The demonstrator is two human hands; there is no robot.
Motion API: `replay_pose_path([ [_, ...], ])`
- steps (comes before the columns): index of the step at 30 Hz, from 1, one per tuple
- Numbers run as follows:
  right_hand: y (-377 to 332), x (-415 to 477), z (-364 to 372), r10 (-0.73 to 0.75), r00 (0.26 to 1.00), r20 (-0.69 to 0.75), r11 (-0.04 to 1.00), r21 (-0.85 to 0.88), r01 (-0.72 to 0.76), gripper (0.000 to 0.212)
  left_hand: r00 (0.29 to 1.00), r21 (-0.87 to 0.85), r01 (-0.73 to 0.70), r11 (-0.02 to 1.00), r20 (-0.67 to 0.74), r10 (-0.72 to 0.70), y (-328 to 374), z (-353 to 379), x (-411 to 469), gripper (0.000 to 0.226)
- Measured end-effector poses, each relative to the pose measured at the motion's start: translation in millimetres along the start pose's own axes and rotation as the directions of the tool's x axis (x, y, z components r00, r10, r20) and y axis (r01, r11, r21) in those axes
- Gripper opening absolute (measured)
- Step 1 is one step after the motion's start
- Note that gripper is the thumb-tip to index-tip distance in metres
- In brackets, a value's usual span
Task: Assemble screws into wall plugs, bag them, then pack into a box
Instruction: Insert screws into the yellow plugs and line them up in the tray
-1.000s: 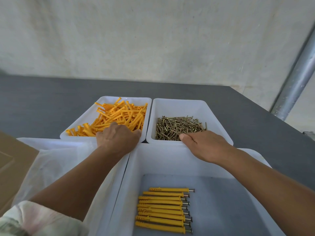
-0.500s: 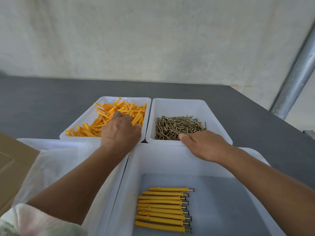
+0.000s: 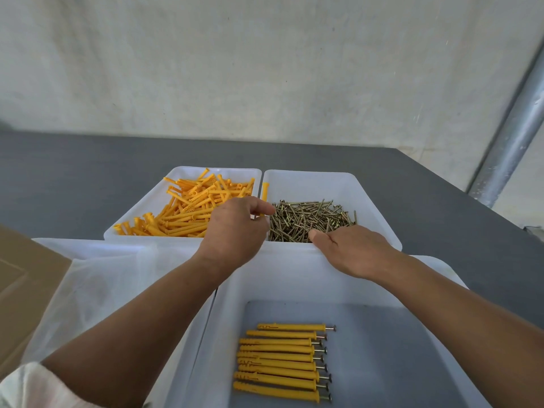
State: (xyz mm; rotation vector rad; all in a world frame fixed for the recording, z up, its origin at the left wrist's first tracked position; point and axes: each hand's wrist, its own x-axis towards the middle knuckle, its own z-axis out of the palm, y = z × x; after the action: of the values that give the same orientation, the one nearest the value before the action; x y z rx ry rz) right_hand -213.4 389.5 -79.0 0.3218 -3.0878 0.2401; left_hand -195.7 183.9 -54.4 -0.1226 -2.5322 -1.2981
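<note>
My left hand [image 3: 235, 228] pinches one orange wall plug [image 3: 265, 191] upright, between the two far trays. The left far tray [image 3: 138, 213] holds a heap of orange wall plugs [image 3: 188, 207]. The right far tray [image 3: 374, 201] holds a pile of brass screws [image 3: 309, 217]. My right hand [image 3: 353, 248] reaches palm down into the near edge of the screw pile; its fingertips are hidden, so I cannot tell whether they hold a screw. Several assembled plugs with screws [image 3: 282, 360] lie in a row in the near white tray [image 3: 294, 275].
A white tray lined with clear plastic bags [image 3: 97, 290] sits at the near left. A brown cardboard box [image 3: 23, 284] is at the far left edge. The grey table [image 3: 73, 172] runs back to a pale wall. A metal pole [image 3: 512, 136] slants at the right.
My left hand lifted out of the plug tray and moved right, now holding one plug upright. My right hand stayed at the screw tray's near edge.
</note>
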Motion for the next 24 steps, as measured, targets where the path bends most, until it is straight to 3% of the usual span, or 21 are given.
replay_pose_path([
  [7, 1.4, 2.0, -2.4, 0.044, 0.994, -0.101, 0.993, 0.11, -0.033, 0.062, 0.997, -0.005, 0.012, 1.0, 0.082, -0.012, -2.0, 4.3, -4.9, 0.023],
  [14, -0.8, 2.1, -5.8, -0.022, 0.965, -0.262, 0.998, 0.052, 0.037, 0.055, 0.996, 0.017, -0.001, 1.0, 0.084, 0.0, -3.8, 4.0, -5.0, 0.02],
  [20, -1.5, 0.5, -6.8, -0.063, 0.963, -0.263, 0.994, 0.071, 0.085, 0.045, 0.996, 0.029, -0.005, 1.0, 0.089, 0.002, -3.9, 5.2, -5.0, 0.02],
  [24, -4.2, -0.1, -16.6, -0.034, 0.907, -0.419, 0.978, 0.171, 0.116, 0.03, 0.996, 0.025, 0.001, 1.0, 0.085, -0.004, -4.1, 5.2, -5.2, 0.018],
])
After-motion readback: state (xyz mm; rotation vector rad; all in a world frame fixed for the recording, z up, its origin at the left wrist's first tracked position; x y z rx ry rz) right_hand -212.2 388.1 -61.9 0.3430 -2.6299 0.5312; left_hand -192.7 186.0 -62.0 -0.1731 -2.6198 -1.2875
